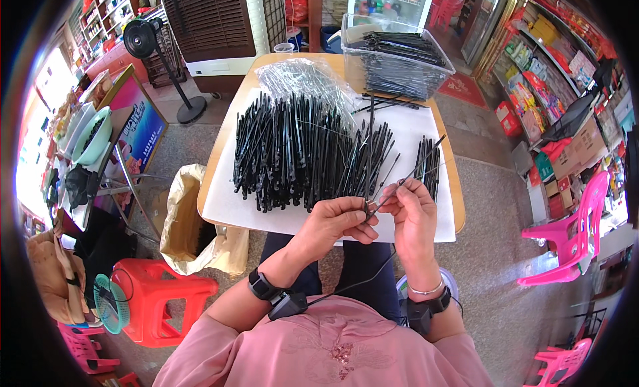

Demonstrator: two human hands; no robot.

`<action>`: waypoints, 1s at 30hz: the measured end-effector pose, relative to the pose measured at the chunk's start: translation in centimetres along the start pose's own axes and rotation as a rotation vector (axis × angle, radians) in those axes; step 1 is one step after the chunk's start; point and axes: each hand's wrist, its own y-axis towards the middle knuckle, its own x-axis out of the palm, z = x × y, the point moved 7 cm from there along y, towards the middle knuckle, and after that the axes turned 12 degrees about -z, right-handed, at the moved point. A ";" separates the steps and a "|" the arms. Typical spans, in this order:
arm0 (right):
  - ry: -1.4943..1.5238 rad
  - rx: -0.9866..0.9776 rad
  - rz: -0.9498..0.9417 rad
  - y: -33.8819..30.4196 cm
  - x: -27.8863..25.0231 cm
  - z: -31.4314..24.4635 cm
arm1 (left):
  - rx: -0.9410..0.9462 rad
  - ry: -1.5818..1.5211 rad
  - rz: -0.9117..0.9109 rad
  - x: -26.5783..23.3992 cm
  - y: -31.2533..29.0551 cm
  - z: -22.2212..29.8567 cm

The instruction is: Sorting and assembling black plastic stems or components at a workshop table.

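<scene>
Over the near edge of the table, my left hand is closed around a thin black stick that rises almost straight up. Close beside it on the right, my right hand pinches another slim black stick slanting up to the right. Their lower ends come together between my fingers, where detail is too small to make out. A large heap of black sticks lies on a white sheet left of my hands. A smaller bundle of black sticks lies just beyond my right hand.
A crumpled clear plastic bag and a clear bin of black sticks occupy the far side of the wooden table. Left of the table stand an open sack and a red stool. A pink chair is at right.
</scene>
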 end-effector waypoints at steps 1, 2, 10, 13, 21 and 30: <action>0.002 0.000 0.001 -0.1 -0.1 0.1 | -0.002 0.005 -0.001 0.0 0.0 -0.1; -0.013 0.014 0.009 -0.2 -0.1 0.3 | -0.004 0.007 -0.001 0.0 0.0 -0.1; -0.033 0.068 0.021 -0.5 -0.3 0.4 | -0.008 0.047 -0.033 0.3 0.0 0.0; -0.040 0.107 0.031 -0.5 -0.6 0.7 | -0.031 0.087 -0.052 0.3 0.0 -0.1; -0.074 0.270 0.044 -0.2 -1.7 2.1 | -0.066 0.235 -0.075 0.1 -0.1 -0.6; -0.242 0.024 0.059 -0.4 -1.1 0.4 | -0.086 0.236 -0.003 -0.5 -0.1 -0.7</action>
